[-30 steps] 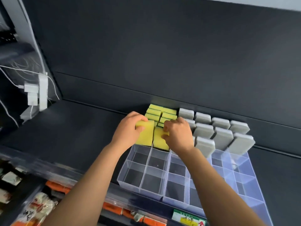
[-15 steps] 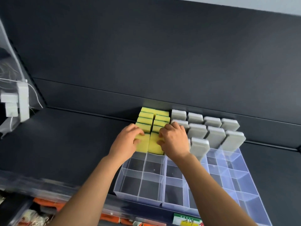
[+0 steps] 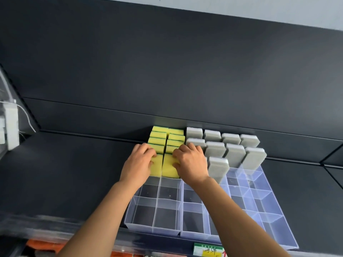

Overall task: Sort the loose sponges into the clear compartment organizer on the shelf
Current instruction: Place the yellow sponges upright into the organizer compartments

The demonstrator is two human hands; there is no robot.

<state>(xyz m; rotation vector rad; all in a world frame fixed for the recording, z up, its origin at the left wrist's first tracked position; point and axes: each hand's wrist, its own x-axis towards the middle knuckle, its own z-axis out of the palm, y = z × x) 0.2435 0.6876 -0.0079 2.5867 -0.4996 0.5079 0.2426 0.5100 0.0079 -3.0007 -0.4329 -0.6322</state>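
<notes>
A clear compartment organizer [image 3: 167, 230] sits on the dark shelf. Yellow sponges [image 3: 168, 137] stand upright in its back left compartments, grey sponges [image 3: 233, 152] in the back right ones. My left hand [image 3: 138, 163] grips a yellow sponge [image 3: 156, 166] standing in a compartment. My right hand [image 3: 191, 162] grips the yellow sponge beside it [image 3: 168, 167], thumb on its front face. Both sponges stand side by side, just in front of the yellow rows. The front compartments hold nothing.
The dark shelf [image 3: 74, 173] stretches left and right of the organizer, with a dark back panel behind. A white power strip with cables [image 3: 10, 127] hangs at the far left. Packaged goods and a price label [image 3: 208, 251] show on the shelf below.
Both hands pushed the two yellow sponges down and back into the compartments, close against the yellow rows. The camera view shifted left.
</notes>
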